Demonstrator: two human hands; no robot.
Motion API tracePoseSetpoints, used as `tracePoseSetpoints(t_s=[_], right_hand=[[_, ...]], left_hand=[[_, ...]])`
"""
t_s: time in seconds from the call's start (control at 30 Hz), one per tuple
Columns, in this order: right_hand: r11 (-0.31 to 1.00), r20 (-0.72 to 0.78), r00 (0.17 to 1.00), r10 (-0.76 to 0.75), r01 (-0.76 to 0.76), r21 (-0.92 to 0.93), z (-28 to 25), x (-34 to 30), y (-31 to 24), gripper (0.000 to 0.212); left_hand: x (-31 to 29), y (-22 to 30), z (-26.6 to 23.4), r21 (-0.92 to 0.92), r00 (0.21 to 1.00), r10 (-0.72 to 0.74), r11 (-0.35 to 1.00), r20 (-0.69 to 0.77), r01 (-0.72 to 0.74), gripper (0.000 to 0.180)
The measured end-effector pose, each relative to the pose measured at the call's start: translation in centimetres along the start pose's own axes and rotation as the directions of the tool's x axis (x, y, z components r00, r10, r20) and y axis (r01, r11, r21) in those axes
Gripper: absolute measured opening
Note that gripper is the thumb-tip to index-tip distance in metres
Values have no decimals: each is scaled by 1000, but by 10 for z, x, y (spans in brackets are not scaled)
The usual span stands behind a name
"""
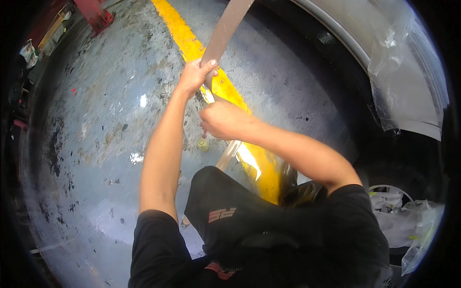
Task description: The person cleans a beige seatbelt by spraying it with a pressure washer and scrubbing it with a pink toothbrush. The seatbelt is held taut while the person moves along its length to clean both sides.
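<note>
A long, flat grey-brown strip (226, 31) runs from the top of the view down to my left hand (196, 77). That hand is closed around the strip, with the thumb lying along its face. Just below, my right hand (226, 119) is closed, and its fingers are turned partly out of sight. A narrow pale strip (208, 94) runs between the two hands and into the right one. Under the right hand, a shiny, see-through length (229, 152) hangs toward my clothing. Whether it joins the pale strip is hidden.
A small yellowish-green round container (202, 144) stands on the worn grey floor (110, 134), left of a yellow painted line (180, 29). At right is a vehicle body panel partly under plastic sheeting (401, 57). Crumpled plastic (418, 225) lies lower right; a red post (96, 17) stands far left.
</note>
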State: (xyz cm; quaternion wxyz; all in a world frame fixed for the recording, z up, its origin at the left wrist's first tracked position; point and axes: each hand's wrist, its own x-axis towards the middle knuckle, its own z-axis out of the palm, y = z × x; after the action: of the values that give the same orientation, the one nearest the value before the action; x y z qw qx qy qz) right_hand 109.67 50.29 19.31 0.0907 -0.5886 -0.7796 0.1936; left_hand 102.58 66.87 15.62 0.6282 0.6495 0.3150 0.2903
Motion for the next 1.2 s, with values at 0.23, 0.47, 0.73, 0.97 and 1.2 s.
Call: tracePoseSetpoints(t_s=[0.23, 0.47, 0.73, 0.97, 1.2], right_hand=[[969, -320, 918, 234, -249, -6, -168, -109, 38, 15], [861, -622, 664, 415, -66, 504, -210, -120, 88, 30], [923, -560, 738, 376, -353, 154, -118, -97, 128, 28], [915, -759, 515, 399, -275, 294, -156, -96, 140, 26], [910, -740, 531, 413, -260, 322, -142, -107, 141, 24]], left_hand=[[6, -15, 26, -64, 999, 7, 998, 54, -4, 33], [6, -32, 44, -151, 996, -23, 988, 90, 36, 37], [-9, -26, 49, -191, 998, -20, 981, 64, 32, 34], [-5, -39, 57, -192, 999, 29, 981, 24, -24, 35], [-15, -46, 63, -202, 1000, -8, 979, 24, 12, 34]])
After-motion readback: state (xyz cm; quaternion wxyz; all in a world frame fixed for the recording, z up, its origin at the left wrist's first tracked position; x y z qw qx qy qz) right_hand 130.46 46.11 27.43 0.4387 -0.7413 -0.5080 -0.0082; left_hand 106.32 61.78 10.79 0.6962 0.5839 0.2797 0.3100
